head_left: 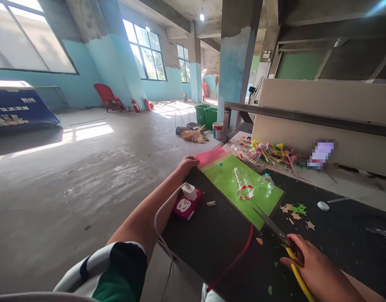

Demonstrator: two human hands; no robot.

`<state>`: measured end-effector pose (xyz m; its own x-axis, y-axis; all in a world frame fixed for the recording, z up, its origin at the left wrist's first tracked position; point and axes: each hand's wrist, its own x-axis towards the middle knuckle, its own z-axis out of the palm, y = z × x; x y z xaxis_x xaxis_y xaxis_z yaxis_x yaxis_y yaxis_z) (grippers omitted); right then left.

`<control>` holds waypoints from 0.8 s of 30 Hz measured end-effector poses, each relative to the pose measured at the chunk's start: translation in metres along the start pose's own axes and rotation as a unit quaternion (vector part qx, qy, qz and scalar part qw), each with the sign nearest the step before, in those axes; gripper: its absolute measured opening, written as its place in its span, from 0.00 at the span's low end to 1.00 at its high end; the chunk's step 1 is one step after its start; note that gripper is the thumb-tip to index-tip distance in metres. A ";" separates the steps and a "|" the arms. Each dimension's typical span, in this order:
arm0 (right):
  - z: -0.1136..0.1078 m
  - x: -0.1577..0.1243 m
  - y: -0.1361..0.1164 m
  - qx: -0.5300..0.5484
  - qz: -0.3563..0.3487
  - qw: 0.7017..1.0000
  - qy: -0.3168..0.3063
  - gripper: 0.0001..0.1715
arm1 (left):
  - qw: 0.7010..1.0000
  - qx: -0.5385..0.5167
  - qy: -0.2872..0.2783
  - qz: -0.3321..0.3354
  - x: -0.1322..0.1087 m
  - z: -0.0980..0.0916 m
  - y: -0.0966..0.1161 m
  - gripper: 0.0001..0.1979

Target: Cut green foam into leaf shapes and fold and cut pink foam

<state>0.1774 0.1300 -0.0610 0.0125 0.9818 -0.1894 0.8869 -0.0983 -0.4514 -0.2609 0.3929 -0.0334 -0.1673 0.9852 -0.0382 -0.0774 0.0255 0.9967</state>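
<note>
My right hand grips the yellow handles of a pair of scissors, whose blades point up-left toward the edge of a green sheet. My left hand rests curled on the table's far-left corner, touching a pink sheet that lies under the green one. Cut pieces of a clear plastic bottle lie on the green sheet. Small paper stars lie scattered on the black table.
A red power strip with a white plug and cables sits at the table's left edge. A clear bottle and colourful craft items lie behind, against a white board. A broom, green bins and a red chair stand on the concrete floor.
</note>
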 end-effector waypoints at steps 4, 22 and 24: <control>0.005 0.003 0.000 -0.008 -0.001 1.000 0.010 0.26 | 0.999 -0.006 -0.021 0.034 0.008 0.000 -0.004 0.16; -0.004 0.005 -0.018 -0.130 -0.054 0.990 -0.022 0.41 | 0.990 -0.121 -0.030 0.069 0.010 0.017 0.001 0.14; -0.006 0.007 -0.018 -0.135 -0.041 0.989 -0.036 0.41 | 0.987 -0.141 -0.037 0.065 0.008 0.016 0.003 0.16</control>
<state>0.1638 0.1395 -0.0492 -0.0885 0.9694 -0.2289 0.9746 0.0367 -0.2211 -0.2467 0.4041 -0.0291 -0.1227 0.9870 0.1035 -0.3315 -0.1390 0.9332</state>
